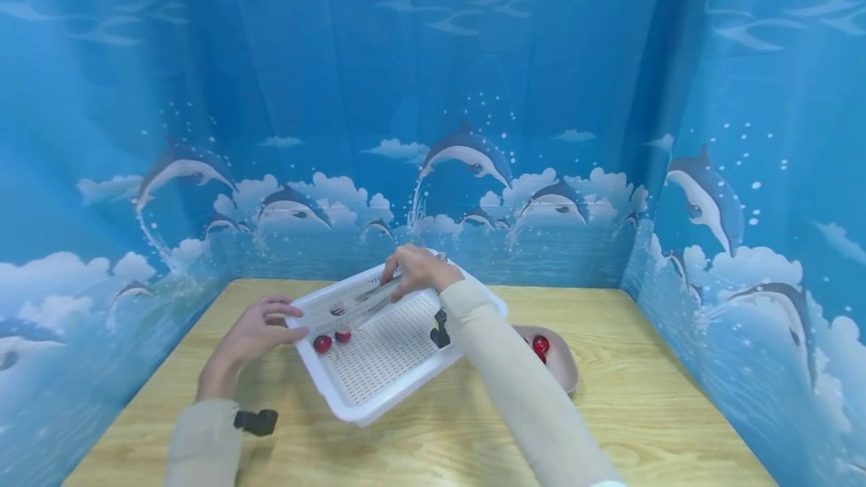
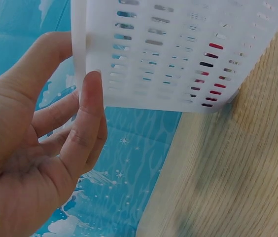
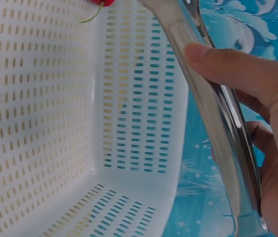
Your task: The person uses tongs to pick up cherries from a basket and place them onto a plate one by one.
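A white perforated plastic basket (image 1: 386, 367) is tilted above the wooden table, with several red cherries (image 1: 322, 343) at its left end. My left hand (image 1: 260, 333) pinches the rim at that end; in the left wrist view, the thumb and fingers lie on either side of the basket wall (image 2: 144, 94). My right hand (image 1: 419, 270) grips metal tongs (image 3: 208, 108) over the basket's far side, their tips pointing down toward the cherries. In the right wrist view, a cherry (image 3: 102, 2) with a green stem shows at the top edge.
A pinkish dish (image 1: 564, 367) holding several red cherries (image 1: 540, 344) stands right of the basket, partly hidden by my right sleeve. The wood-grain table (image 1: 649, 397) extends to both sides. A blue dolphin-print curtain (image 1: 433, 96) encloses the back and sides.
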Demonstrator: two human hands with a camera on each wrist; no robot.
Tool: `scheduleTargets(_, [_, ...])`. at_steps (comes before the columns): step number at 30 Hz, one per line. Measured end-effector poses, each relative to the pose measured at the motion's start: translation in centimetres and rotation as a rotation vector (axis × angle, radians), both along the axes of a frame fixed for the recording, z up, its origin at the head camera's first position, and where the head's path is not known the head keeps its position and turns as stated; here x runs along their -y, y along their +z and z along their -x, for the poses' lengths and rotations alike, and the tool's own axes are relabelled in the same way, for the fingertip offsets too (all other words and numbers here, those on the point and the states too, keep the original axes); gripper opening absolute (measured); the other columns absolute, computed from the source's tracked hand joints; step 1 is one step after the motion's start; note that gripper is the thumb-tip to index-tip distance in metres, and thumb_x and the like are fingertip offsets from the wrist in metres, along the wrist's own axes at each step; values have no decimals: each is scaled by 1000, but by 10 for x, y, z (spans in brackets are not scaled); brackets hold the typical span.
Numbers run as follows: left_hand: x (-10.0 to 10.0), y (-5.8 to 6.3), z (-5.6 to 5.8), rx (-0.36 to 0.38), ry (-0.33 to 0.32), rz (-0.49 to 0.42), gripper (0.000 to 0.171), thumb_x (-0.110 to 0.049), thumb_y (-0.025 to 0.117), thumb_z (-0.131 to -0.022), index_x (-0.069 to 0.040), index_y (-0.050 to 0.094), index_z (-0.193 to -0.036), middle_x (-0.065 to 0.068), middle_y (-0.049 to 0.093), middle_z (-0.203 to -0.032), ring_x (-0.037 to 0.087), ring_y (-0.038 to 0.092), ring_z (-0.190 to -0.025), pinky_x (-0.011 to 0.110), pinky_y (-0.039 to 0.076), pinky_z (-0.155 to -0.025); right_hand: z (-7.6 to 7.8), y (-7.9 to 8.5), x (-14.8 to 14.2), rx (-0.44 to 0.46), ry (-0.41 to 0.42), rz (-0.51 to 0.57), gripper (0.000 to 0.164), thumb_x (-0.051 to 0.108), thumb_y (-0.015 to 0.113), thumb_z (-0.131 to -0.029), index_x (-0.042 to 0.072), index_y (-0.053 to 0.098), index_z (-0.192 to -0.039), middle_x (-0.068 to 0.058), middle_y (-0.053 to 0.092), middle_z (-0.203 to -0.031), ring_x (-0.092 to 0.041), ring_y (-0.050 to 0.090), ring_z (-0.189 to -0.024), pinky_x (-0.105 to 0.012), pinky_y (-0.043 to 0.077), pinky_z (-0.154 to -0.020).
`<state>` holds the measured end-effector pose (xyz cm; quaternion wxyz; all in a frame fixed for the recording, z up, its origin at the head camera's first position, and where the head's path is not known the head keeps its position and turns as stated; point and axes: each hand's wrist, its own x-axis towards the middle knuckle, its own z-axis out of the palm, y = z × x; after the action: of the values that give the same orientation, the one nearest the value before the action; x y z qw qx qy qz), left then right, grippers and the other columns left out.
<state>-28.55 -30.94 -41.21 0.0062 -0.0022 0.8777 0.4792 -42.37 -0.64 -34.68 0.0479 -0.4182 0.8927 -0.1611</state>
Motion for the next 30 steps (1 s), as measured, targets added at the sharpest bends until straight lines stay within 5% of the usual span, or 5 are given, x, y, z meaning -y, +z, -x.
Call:
scheduleTargets(11, [0,1,1,9,-1,2,64,-31,84,-85,4,61,-133,26,30,-163,50,50,-136,60,54,-105,3,-14,7,27,-54,-51,30,21,91,-77,23,81,-105,3,75,-120,-19,69,-114,-30,62,-91])
scheduleTargets(30, [-1,1,0,3,0,14,64,-33,84,-85,3,61,-133,24,33,-162,50,50,-136,59,55,-105,-2,-20,13,7,-49,-116,34,17,91,-75,21,81,-106,4,78,-113,-10,71,-101,-22,61,-87])
